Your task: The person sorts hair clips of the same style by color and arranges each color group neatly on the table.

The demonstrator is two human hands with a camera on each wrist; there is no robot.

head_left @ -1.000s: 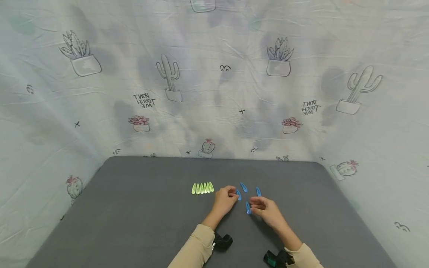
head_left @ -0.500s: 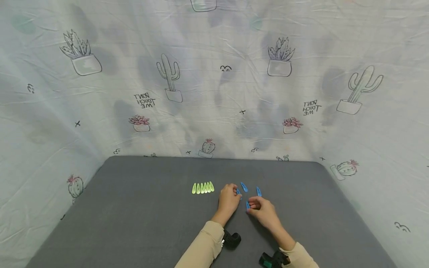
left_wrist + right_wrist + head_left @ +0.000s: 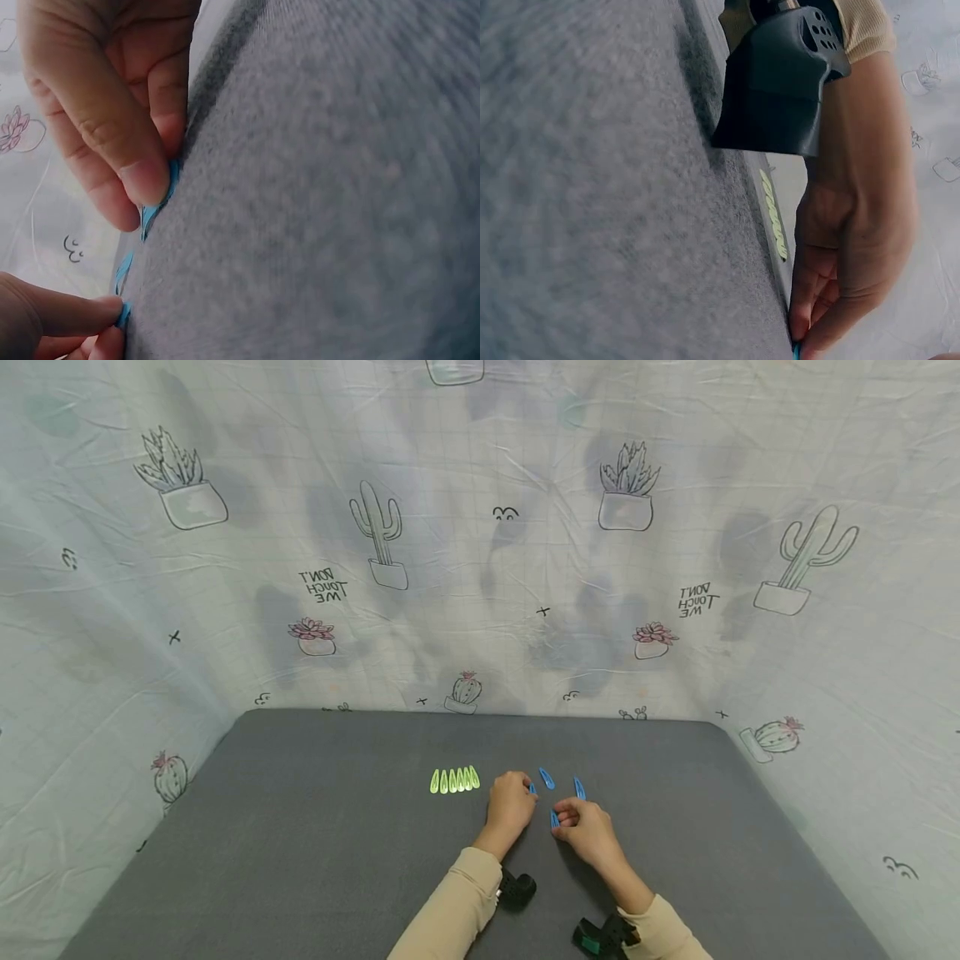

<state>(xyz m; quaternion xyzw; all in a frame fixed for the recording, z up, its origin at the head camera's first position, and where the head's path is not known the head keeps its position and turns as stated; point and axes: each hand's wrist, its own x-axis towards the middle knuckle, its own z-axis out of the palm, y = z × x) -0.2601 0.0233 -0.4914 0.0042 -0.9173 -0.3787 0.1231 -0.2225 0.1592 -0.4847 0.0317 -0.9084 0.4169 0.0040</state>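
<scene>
blue clip (image 3: 554,820) in right grip (image 3: 590,833), long axis forward

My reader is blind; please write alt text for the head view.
A person's left hand pinches one blue snap hair clip, the right hand another, at a grey table. Two more blue clips lie nearby; six yellow-green clips form a row at left. Cactus-print cloth hangs behind.

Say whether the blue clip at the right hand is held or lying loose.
Held: in the left wrist view, the right hand pinches the blue clip between thumb and fingers.
</scene>
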